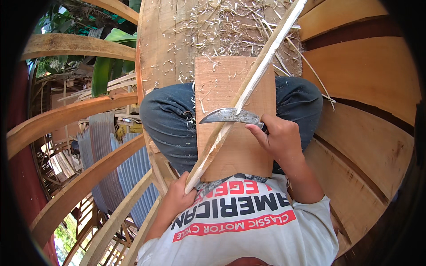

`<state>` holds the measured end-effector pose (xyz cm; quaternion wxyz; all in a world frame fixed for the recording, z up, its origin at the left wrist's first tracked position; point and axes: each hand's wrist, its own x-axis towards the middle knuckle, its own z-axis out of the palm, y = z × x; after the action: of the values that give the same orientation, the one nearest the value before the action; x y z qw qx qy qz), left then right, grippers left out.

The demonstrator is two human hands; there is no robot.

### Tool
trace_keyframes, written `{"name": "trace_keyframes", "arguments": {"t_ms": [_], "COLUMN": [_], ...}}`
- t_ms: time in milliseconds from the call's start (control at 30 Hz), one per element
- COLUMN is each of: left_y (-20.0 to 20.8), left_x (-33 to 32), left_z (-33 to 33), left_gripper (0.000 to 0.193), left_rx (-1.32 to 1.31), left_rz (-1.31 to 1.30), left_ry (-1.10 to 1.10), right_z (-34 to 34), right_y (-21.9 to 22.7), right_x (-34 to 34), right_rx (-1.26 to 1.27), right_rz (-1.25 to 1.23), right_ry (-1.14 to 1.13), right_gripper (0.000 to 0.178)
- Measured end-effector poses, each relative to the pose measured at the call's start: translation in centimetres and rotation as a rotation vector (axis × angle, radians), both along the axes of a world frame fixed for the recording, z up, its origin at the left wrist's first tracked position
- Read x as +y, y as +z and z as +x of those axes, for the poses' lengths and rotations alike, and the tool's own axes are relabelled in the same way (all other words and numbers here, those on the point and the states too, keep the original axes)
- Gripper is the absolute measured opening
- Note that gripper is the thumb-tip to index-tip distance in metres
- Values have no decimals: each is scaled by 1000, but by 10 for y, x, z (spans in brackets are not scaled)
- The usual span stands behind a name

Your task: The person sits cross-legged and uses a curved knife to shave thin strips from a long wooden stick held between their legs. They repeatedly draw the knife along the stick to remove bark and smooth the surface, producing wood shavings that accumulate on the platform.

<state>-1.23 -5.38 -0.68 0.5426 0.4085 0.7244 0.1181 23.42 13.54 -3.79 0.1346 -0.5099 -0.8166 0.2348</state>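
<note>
A long pale stick (258, 73) runs slantwise from beside my waist up past the top of the view, its shaved face white and its side brown. My left hand (179, 195) is closed around its near end. In my right hand (280, 138) is the dark handle of a curved knife (228, 116). The worn grey blade lies across the stick, its tip pointing left. Under both, a flat wooden board (235, 150) rests on my lap between my bent knees. The fingers under the knife handle are partly hidden.
Thin curled shavings (222, 26) litter the plank floor (162, 48) ahead. Long slivers (313, 73) lie at the right, by a wooden plank wall (359, 66). On the left stands a railing of curved slats (75, 119), with corrugated metal sheets (106, 150) and green leaves (106, 66) beyond.
</note>
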Motion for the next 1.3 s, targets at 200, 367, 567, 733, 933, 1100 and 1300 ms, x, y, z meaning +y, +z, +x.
{"name": "trace_keyframes", "arguments": {"t_ms": [200,367,567,733,933,1100,1300], "left_y": [-11,-7,-12,-25,-30,-30,-36], "left_x": [-9,-3,-13,-25,-31,-36,-36], "left_z": [0,2,2,-1,-2,0,-5], "left_gripper": [20,20,23,33,38,39,41], "left_rx": [11,-5,-16,-35,-48,-46,-65], "left_rz": [-53,-84,-175,-109,-81,-54,-100], "left_ry": [-61,-49,-26,-71,-97,-67,-94], "right_z": [18,15,11,15,31,25,27], "right_y": [-21,-25,-26,-36,-32,-37,-44], "right_x": [-2,2,16,23,56,55,65], "right_rx": [-139,-157,-202,-214,-343,-330,-333], "right_rz": [-61,-29,11,107,67,107,182], "right_ry": [-67,-80,-55,-72,-241,-244,-253], "right_gripper": [52,55,58,61,64,63,64]}}
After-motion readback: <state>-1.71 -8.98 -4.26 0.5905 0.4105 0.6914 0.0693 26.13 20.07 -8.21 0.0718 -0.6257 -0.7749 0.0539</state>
